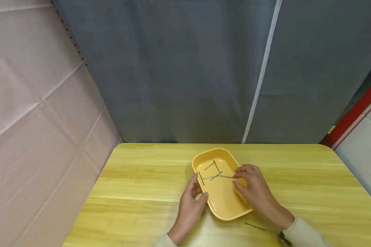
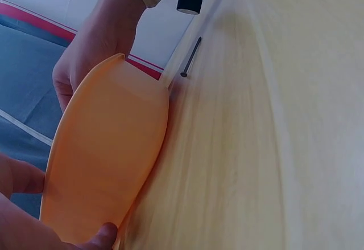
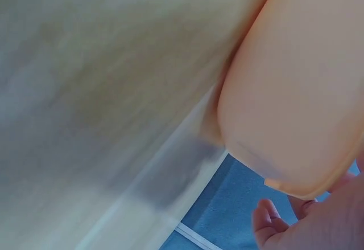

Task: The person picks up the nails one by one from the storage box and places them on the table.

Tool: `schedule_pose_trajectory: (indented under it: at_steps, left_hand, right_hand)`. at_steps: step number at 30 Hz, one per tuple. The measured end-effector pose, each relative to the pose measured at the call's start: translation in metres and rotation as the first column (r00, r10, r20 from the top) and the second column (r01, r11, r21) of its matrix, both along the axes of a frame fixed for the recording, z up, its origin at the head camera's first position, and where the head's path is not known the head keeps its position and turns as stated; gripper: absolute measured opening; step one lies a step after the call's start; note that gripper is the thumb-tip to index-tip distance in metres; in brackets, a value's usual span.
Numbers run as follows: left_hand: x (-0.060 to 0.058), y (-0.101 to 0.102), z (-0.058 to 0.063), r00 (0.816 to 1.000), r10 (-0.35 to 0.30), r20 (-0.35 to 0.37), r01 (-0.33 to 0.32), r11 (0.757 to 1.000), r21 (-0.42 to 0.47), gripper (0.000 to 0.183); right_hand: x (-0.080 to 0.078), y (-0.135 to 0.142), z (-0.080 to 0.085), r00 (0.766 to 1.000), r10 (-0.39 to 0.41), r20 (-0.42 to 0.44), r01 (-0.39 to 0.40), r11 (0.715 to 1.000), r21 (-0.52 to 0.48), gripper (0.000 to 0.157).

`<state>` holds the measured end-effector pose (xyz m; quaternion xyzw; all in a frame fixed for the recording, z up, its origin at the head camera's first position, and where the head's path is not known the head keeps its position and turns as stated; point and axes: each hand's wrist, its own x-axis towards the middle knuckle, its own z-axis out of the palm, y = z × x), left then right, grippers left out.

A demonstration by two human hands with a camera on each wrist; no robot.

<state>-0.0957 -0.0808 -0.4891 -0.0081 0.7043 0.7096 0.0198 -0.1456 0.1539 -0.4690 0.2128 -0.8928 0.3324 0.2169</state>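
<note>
A yellow plastic tray [image 1: 224, 197] with rounded corners stands on the table, angled between the hands. My left hand [image 1: 188, 206] holds its left side, the thumb and fingers against the wall and rim. Over the tray's right side, my right hand [image 1: 255, 188] pinches one end of a long metal nail [image 1: 226, 176]; the nail's other end meets several nails [image 1: 209, 178] in the tray. Another nail [image 1: 201, 178] lies along the left wall. Outside the tray, a loose nail [image 1: 255, 226] rests on the table near the right forearm. The right wrist view hides the pinched nail behind the tray wall.
The wood-patterned table [image 1: 136, 181] reaches back to a dark grey cloth partition [image 1: 179, 75]. A pale wall covering [image 1: 43, 130] borders the left, and a white panel with a red edge [image 1: 358, 113] the right. A dark wrist device [image 2: 189, 0] sits on the right wrist.
</note>
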Motion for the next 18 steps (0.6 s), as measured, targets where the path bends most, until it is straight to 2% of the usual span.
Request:
schedule_pose_trajectory:
  at_steps: [9, 18]
  left_hand:
    - [0.001, -0.001, 0.000, 1.000, -0.002, 0.010, 0.002, 1.000, 0.010, 0.079]
    - [0.000, -0.001, 0.001, 1.000, 0.000, 0.009, 0.000, 1.000, 0.001, 0.079]
  right_hand:
    - [-0.011, -0.004, -0.002, 0.998, 0.046, -0.044, -0.042, 0.995, 0.091, 0.018]
    - [-0.018, -0.009, 0.002, 0.999, 0.011, 0.049, -0.022, 0.977, 0.214, 0.012]
